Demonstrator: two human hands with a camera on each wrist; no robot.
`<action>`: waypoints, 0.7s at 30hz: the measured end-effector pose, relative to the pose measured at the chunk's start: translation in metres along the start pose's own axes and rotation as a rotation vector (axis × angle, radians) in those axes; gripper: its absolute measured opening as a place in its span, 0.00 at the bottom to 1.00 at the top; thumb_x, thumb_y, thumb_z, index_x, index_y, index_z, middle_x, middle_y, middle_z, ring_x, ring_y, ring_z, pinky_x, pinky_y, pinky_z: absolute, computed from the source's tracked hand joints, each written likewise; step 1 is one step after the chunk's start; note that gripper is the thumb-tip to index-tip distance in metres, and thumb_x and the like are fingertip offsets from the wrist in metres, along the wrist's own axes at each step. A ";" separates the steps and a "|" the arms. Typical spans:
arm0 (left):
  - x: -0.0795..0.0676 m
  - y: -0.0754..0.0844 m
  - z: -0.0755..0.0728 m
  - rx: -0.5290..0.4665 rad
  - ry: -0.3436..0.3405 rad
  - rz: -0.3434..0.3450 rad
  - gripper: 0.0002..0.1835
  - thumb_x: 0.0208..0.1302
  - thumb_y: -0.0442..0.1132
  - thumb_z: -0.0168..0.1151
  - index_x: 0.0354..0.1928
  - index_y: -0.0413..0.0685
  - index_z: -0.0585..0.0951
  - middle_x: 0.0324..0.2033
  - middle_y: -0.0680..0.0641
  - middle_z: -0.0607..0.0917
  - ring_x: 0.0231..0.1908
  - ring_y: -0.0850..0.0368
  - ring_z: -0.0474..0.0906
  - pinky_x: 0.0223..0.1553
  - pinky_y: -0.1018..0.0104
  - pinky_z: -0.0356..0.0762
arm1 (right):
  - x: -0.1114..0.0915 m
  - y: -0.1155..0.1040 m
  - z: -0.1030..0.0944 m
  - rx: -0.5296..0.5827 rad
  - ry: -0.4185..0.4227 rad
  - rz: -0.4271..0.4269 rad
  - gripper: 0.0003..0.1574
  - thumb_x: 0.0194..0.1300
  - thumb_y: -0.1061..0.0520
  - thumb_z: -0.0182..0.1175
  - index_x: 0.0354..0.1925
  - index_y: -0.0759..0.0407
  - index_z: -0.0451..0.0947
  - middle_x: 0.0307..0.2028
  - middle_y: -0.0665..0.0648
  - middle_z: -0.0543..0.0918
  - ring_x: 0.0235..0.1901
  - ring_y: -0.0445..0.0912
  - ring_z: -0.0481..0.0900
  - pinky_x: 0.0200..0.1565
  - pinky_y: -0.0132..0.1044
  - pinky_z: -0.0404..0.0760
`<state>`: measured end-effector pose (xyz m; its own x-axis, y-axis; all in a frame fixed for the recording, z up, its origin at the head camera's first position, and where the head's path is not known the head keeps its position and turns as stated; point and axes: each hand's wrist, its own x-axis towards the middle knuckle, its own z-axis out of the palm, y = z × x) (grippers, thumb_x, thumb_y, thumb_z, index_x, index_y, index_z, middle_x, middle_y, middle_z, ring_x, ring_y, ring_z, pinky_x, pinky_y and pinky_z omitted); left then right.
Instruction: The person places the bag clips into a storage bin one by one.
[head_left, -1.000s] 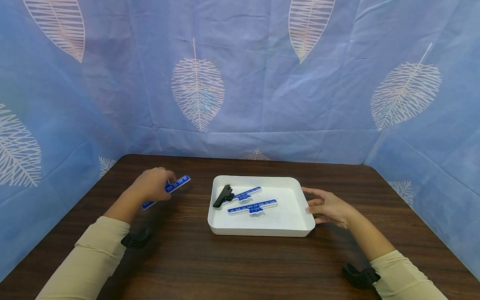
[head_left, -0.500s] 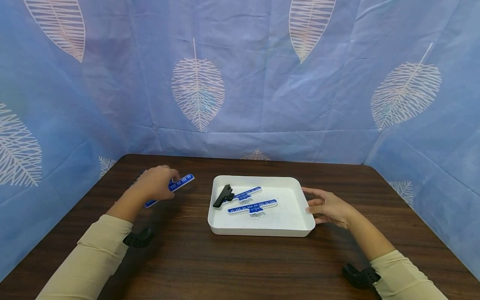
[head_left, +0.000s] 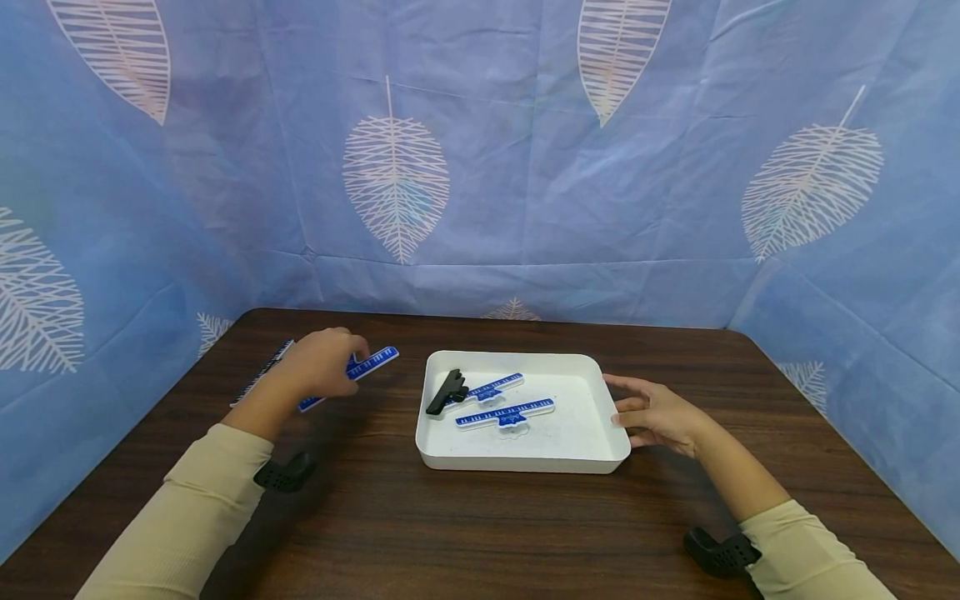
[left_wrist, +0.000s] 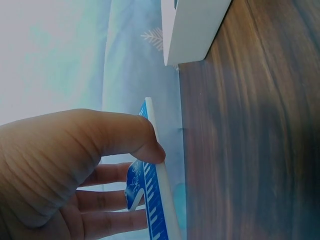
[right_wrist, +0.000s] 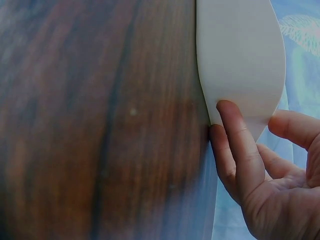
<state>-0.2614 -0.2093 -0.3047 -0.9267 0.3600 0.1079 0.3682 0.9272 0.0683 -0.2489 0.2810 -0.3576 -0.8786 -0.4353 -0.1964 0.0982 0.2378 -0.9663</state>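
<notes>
Pinching blue-white piano-key clip [head_left: 373, 363] in L hand [head_left: 322, 365]; touching white tray [head_left: 577, 408] w/ R hand [head_left: 658, 418]

Can't see mid of held clip in head view, blocked by L hand; bottom end cut off in L wrist view. Can't read script on its tab [left_wrist: 134, 182], too blurred. Partly hidden behind L forearm [head_left: 262, 410]: dark-white striped strip [head_left: 262, 372] on table, exact type unclear. In tray: far piano-key clip [head_left: 498, 387], L end overlapped by black clip [head_left: 448, 393]; near piano-key clip [head_left: 506, 412], in full view. Tray cropped in both wrist views.

Surface: dark wood-grain table [head_left: 480, 533]. Around back + sides: blue cloth [head_left: 495, 167] w/ pale leaf prints [head_left: 396, 187].

Pose, L: reaching fwd, thumb vs. fingers on held clip, raised off table, L of tray, not touching it. Pose, R: fingers spread, loosely bent, against tray's R end wall, thumb near rim. Wearing beige sleeves [head_left: 180, 517], both arms.
</notes>
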 end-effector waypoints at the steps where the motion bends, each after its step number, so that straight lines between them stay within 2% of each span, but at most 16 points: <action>1: 0.001 0.001 0.000 0.000 0.000 0.000 0.21 0.47 0.40 0.75 0.46 0.45 0.83 0.37 0.44 0.82 0.35 0.51 0.77 0.42 0.50 0.80 | 0.000 0.000 0.000 0.000 -0.001 0.000 0.53 0.65 0.66 0.59 0.76 0.64 0.38 0.60 0.77 0.69 0.47 0.59 0.82 0.45 0.55 0.81; 21: 0.012 0.017 -0.003 -0.012 0.000 0.002 0.22 0.46 0.41 0.76 0.47 0.46 0.84 0.40 0.43 0.83 0.38 0.49 0.79 0.46 0.49 0.79 | 0.000 0.000 0.000 0.000 0.002 0.003 0.53 0.65 0.66 0.60 0.76 0.64 0.39 0.60 0.78 0.69 0.47 0.59 0.82 0.45 0.55 0.81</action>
<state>-0.2656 -0.1892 -0.2990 -0.9260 0.3616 0.1081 0.3707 0.9253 0.0803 -0.2489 0.2806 -0.3574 -0.8790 -0.4333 -0.1989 0.1006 0.2393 -0.9657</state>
